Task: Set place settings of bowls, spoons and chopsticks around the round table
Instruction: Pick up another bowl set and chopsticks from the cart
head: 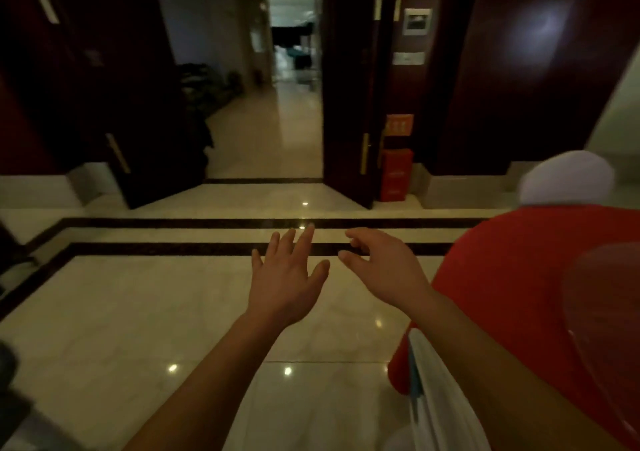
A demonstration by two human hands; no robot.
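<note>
Both my hands are stretched out in front of me over a shiny marble floor, and neither holds anything. My left hand [289, 272] has its fingers spread and straight. My right hand [381, 267] hangs beside it with fingers loosely curled. At the right edge lies the round table [512, 277] under a red cloth, with a glass turntable [602, 305] on it. No bowls, spoons or chopsticks are in view.
A white-covered chair back [568, 176] stands behind the table. White cloth [436, 391] hangs by the table's near edge. Ahead, dark wooden double doors [349, 86] stand open onto a corridor. A red fire-extinguisher box [396, 175] sits by the right door.
</note>
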